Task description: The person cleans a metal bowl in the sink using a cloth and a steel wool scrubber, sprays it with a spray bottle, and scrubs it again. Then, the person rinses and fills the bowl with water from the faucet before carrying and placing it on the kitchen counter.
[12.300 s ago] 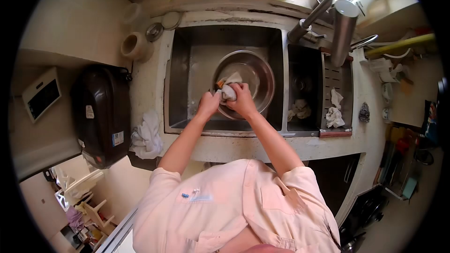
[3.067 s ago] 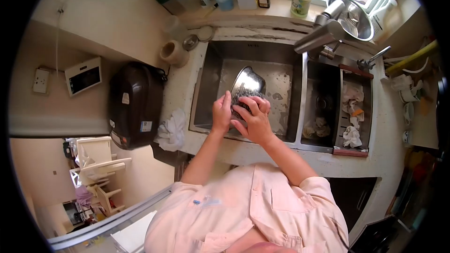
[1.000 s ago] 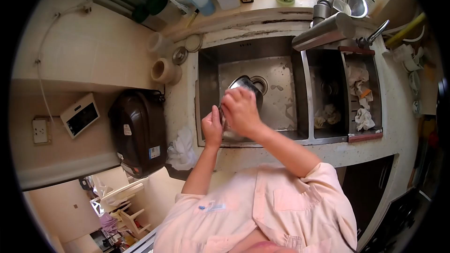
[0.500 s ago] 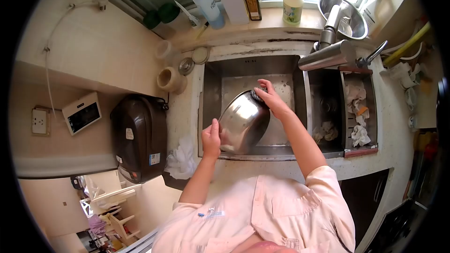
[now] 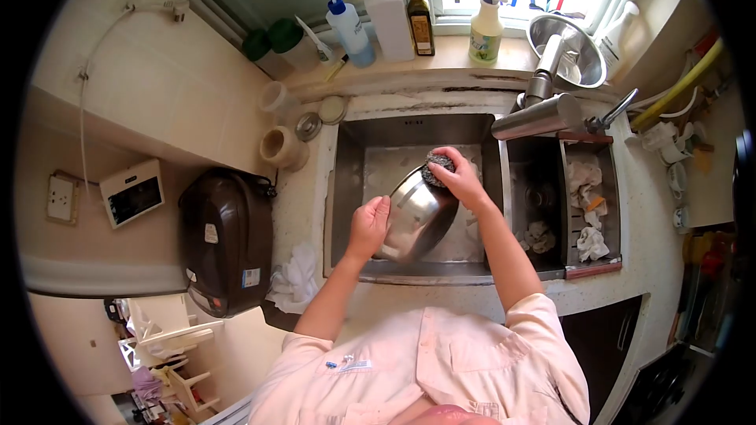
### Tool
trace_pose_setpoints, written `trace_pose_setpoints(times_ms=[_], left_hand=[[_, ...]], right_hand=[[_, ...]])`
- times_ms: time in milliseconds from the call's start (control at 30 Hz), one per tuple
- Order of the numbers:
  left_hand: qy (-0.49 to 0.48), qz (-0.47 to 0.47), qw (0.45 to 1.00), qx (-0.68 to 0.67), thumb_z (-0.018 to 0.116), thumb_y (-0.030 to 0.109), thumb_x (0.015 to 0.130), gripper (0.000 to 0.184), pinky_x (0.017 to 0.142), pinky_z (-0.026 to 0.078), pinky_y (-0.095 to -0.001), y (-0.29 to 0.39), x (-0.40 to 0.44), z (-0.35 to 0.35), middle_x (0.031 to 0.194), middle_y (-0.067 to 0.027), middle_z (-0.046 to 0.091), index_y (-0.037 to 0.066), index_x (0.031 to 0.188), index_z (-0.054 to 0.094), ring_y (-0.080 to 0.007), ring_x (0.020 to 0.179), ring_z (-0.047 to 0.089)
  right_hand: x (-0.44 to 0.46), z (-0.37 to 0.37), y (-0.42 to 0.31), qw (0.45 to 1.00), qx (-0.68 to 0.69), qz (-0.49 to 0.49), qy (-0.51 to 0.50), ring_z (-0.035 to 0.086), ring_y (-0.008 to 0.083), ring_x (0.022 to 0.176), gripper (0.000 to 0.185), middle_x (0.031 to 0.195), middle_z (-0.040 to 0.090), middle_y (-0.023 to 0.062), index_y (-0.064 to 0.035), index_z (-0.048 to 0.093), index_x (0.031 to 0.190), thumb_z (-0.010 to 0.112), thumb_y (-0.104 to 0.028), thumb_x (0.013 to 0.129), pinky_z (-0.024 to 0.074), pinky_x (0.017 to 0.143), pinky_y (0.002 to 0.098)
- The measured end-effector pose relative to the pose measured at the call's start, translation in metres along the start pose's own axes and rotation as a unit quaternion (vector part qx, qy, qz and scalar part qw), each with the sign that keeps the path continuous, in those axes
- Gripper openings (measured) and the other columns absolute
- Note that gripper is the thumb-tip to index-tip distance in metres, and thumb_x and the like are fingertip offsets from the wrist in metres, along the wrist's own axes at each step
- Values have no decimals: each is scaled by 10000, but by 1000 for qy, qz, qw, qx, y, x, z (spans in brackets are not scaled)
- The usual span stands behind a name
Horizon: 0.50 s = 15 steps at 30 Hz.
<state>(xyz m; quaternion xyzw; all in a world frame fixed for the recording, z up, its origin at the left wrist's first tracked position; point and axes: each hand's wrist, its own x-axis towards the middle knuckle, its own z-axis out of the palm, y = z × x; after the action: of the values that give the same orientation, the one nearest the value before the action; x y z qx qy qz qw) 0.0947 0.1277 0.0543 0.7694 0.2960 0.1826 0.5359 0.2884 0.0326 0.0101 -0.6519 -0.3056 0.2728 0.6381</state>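
A shiny metal bowl (image 5: 417,220) is tilted over the sink (image 5: 362,130), its outer side facing up. My left hand (image 5: 368,228) is closed on the rim at its left, with the thumb along the edge. In my right hand (image 5: 463,179) is a dark grey steel wool scrubber (image 5: 438,168), pressed at the bowl's upper right edge. The inside of the bowl is turned out of sight.
The faucet (image 5: 543,114) reaches over the side basin, where crumpled scraps (image 5: 539,236) lie. Bottles and a spray bottle (image 5: 487,31) line the sill beside a steel basin (image 5: 600,71). A dark brown appliance (image 5: 228,236) and a white plastic bag (image 5: 295,279) stand left.
The bowl has been turned more upright and shifted slightly right. My left hand has moved up and right along with it; the scrubber in my right hand now shows more fully.
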Motion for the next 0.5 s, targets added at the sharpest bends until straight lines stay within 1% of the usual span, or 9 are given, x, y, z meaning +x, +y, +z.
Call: trace_pose_setpoints(times_ms=[33,100,167,200,267,333,400,433,500], left_hand=[[22,-1,1000,-3,432,277,929,366,481,334,-263,5,0,5,535,-16,394,10,687,499,-81,541,348],[60,3,998,-6,438,273,925,374,472,330,-278,5,1,13,522,-29,378,6,667,485,-88,531,333],[95,15,995,-5,443,265,921,365,474,331,-283,-4,2,22,520,-36,377,2,671,484,-93,530,328],[100,17,995,-5,437,256,923,361,479,324,-272,-4,-1,25,535,-15,379,1,672,483,-83,543,328],[108,22,994,-5,426,239,929,354,490,311,-250,2,-10,23,564,28,382,-2,675,481,-63,569,329],[99,25,994,44,420,232,924,352,497,322,-258,14,-18,19,560,0,387,-5,670,481,-71,570,338],[90,27,995,29,417,232,922,354,500,328,-260,19,-25,17,559,-8,390,-6,668,482,-77,565,342],[116,37,992,26,457,184,892,289,474,337,-307,12,-20,16,525,-88,368,-6,677,494,-124,515,338],[123,35,992,23,455,184,893,292,474,333,-306,0,-23,17,524,-80,363,-6,675,491,-127,518,332]], right_hand=[[0,1,3,987,-89,-130,30,477,246,995,276,1038,503,118,-18,571,974,595,-176,749,387,864,323],[-25,19,-29,962,-245,-84,90,432,330,1026,214,1056,499,143,-61,618,924,586,-157,735,371,886,390],[-57,43,-53,947,-233,-215,57,438,322,1013,185,982,517,136,-72,619,880,618,-128,703,351,885,410],[-67,55,-68,951,-224,-213,14,439,314,1013,169,966,520,122,-71,612,863,619,-128,703,340,882,417],[-55,48,-49,935,-253,-223,109,442,313,985,151,964,522,114,-67,603,861,597,-137,728,345,858,405],[-26,29,-31,955,-219,-74,187,437,318,869,123,908,511,129,-58,582,864,544,-116,762,354,795,404],[-33,37,-25,945,-255,-101,178,432,320,857,153,893,506,128,-59,569,892,547,-118,752,352,790,403],[-43,47,-31,936,-285,-157,136,438,320,884,176,901,509,125,-68,557,907,554,-121,740,351,795,406],[-60,57,-53,932,-280,-206,102,449,318,916,178,901,517,122,-78,551,905,552,-111,731,352,800,414]])
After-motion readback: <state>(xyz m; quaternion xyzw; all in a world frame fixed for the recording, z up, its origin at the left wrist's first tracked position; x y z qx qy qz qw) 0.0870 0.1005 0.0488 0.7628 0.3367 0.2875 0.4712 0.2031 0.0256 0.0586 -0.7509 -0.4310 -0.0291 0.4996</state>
